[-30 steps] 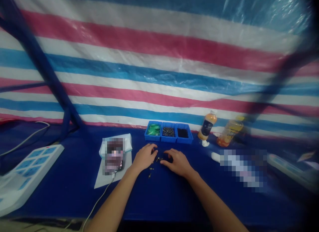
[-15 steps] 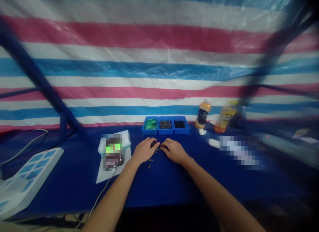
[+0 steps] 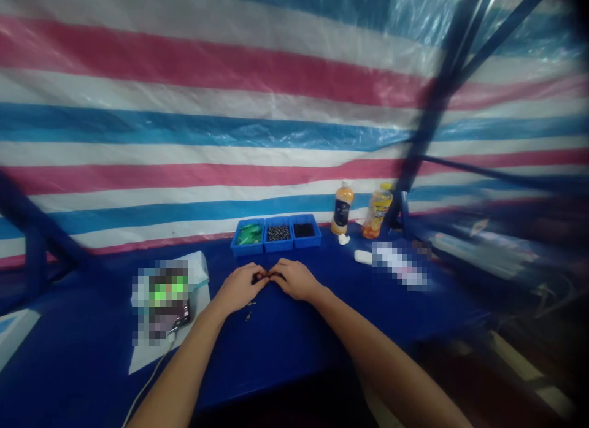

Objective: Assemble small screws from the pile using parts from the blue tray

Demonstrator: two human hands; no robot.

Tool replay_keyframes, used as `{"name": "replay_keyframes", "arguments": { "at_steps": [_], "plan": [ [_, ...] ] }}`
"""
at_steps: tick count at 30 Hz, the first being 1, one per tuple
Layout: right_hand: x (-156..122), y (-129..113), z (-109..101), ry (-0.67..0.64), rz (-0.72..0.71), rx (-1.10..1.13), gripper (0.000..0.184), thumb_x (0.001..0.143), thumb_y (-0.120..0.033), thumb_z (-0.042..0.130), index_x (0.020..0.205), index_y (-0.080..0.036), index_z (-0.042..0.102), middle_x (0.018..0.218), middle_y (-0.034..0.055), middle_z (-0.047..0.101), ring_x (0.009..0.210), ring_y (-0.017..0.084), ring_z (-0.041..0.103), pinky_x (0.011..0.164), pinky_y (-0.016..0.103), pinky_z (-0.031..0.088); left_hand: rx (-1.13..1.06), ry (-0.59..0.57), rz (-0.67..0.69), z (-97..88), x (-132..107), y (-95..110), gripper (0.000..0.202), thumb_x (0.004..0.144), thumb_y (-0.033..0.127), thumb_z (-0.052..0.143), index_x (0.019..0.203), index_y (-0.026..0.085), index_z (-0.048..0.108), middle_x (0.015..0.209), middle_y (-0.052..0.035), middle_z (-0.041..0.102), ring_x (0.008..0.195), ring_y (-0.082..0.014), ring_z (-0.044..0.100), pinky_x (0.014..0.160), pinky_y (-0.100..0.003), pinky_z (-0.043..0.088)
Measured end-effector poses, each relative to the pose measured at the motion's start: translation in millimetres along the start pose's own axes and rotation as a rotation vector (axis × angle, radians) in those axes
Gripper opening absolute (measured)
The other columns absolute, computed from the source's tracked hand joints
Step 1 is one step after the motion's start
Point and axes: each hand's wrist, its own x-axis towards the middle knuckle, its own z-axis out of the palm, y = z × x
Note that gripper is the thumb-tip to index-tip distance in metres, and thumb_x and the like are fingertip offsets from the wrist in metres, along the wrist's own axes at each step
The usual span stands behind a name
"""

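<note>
My left hand [image 3: 240, 287] and my right hand [image 3: 295, 279] meet at their fingertips just above the blue table, in front of the trays. The fingers of both are curled into a pinch. Whatever lies between them is too small and too covered to make out. Below my left hand, a tiny brass-coloured piece [image 3: 248, 316] rests on the table, with another small piece [image 3: 251, 303] close to the fingers. Beyond the hands stand three joined blue trays: one with green packets [image 3: 249, 234], one with small shiny metal parts [image 3: 279, 233], one with black bits [image 3: 304, 230].
A phone [image 3: 181, 316] with a white cable lies on paper at the left. Two drink bottles, one dark-labelled [image 3: 341, 214] and one yellow-capped [image 3: 378, 213], stand at the back right beside a crumpled tissue [image 3: 343, 239]. A white object [image 3: 363, 257] lies nearer.
My hands have closed the small gap between them, and their fingertips now meet. The small pieces that lay between them are hidden. The view has swung to the right.
</note>
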Motion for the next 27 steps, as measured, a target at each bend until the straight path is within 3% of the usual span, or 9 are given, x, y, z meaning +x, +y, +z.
{"name": "replay_keyframes", "arguments": {
  "at_steps": [7,13,18,21,27],
  "plan": [
    [5,9,2,0.094,0.110,0.245,0.016,0.089,-0.032,0.060,0.099,-0.020,0.063,0.093,0.0028,0.068,0.085,0.015,0.062,0.074,0.025,0.043,-0.004,0.006,-0.025,1.2,3,-3,0.016,0.086,0.032,0.051,0.085,0.022,0.063,0.079,0.0000,0.062,0.070,-0.0151,0.056,0.063,-0.026,0.035],
    [5,11,2,0.146,0.121,0.238,0.011,0.083,-0.024,0.063,0.093,-0.020,0.062,0.084,-0.0002,0.068,0.073,0.012,0.061,0.066,0.022,0.043,-0.016,-0.010,-0.055,1.8,6,-6,0.017,0.087,0.031,0.048,0.086,0.022,0.063,0.081,-0.0005,0.064,0.073,-0.0164,0.059,0.065,-0.026,0.036],
    [6,14,-1,0.178,0.111,0.277,0.023,0.089,-0.016,0.053,0.110,-0.019,0.063,0.102,0.0042,0.068,0.089,0.014,0.063,0.083,0.026,0.047,-0.033,0.002,-0.054,2.7,7,-7,0.021,0.088,0.036,0.046,0.087,0.022,0.062,0.084,-0.0011,0.066,0.077,-0.0180,0.061,0.067,-0.027,0.039],
    [6,14,-4,0.187,0.081,0.282,0.025,0.094,-0.015,0.044,0.108,-0.019,0.065,0.107,0.0059,0.067,0.099,0.014,0.061,0.092,0.027,0.044,-0.038,0.019,-0.060,3.0,6,-6,0.022,0.089,0.037,0.044,0.087,0.023,0.061,0.085,-0.0011,0.067,0.079,-0.0187,0.062,0.068,-0.027,0.040],
    [3,11,-11,0.143,0.173,0.317,0.024,0.098,-0.017,0.038,0.108,-0.021,0.059,0.098,0.0025,0.069,0.081,0.013,0.063,0.079,0.025,0.046,-0.068,0.056,-0.085,-0.3,7,-1,0.024,0.087,0.041,0.045,0.090,0.023,0.061,0.081,-0.0008,0.069,0.076,-0.0198,0.064,0.066,-0.027,0.041]
  ]
}}
